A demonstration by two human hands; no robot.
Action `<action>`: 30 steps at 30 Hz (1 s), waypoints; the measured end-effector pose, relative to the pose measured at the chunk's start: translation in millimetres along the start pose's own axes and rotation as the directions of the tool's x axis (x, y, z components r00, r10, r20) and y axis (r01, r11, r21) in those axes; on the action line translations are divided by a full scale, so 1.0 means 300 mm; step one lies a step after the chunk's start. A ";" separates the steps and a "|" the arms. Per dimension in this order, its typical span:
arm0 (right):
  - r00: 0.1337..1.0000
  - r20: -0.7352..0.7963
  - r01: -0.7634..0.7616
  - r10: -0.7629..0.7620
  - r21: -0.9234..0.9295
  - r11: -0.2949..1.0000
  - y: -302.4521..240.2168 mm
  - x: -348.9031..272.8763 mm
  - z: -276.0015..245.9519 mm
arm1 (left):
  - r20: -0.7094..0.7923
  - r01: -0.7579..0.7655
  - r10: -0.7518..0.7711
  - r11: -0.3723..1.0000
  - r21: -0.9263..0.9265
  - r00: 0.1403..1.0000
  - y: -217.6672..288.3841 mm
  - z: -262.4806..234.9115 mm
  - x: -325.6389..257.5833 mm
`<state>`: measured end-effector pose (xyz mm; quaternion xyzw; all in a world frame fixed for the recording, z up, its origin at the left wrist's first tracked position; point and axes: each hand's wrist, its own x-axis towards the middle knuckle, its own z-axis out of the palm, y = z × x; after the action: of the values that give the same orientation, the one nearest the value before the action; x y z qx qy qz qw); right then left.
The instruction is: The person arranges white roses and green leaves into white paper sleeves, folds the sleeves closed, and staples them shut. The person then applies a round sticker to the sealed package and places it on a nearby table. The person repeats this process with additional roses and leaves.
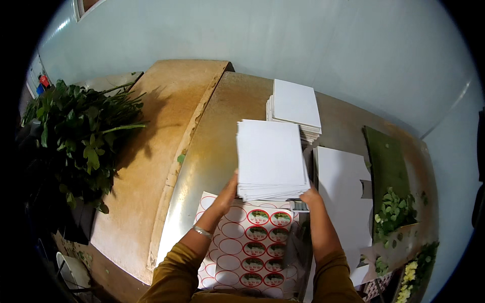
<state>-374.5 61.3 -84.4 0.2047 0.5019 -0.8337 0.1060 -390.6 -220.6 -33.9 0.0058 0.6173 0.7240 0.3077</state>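
— Metal-topped table (217, 131), pale wall behind. What's in hand?
— Left hand (226, 194) and right hand (309, 194) grip a white sheet stack (270, 159), lifted at twelve o'clock above the sticker sheet (247, 247).
— Next?
— Probably a level, squared set-down.

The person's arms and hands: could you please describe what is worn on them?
Both arms wear mustard-brown long sleeves pushed up, so the forearms are bare. The left hand has a silver bracelet at the wrist. The right hand is bare, with no glove or jewellery in view.

Mustard-brown long sleeves pushed up, silver bracelet (202, 232) on left wrist
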 end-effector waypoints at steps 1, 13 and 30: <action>1.000 0.028 0.012 -0.011 -0.050 0.999 0.007 0.011 0.051 | -0.045 0.035 -0.034 0.999 0.016 0.998 -0.008 -0.050 -0.005; 0.984 0.176 0.051 -0.007 -0.247 0.968 0.018 0.255 0.630 | -0.195 -0.395 0.390 0.919 0.014 0.900 0.004 -0.603 0.088; 0.921 -0.100 0.288 -0.377 -0.478 0.830 -0.093 0.190 0.097 | -0.577 -0.548 0.325 0.793 -0.265 0.750 0.240 -0.341 0.656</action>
<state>-443.0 50.7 -75.8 0.1620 0.7184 -0.6750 -0.0450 -621.2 -226.0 -66.6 -0.1012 0.4857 0.8667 -0.0527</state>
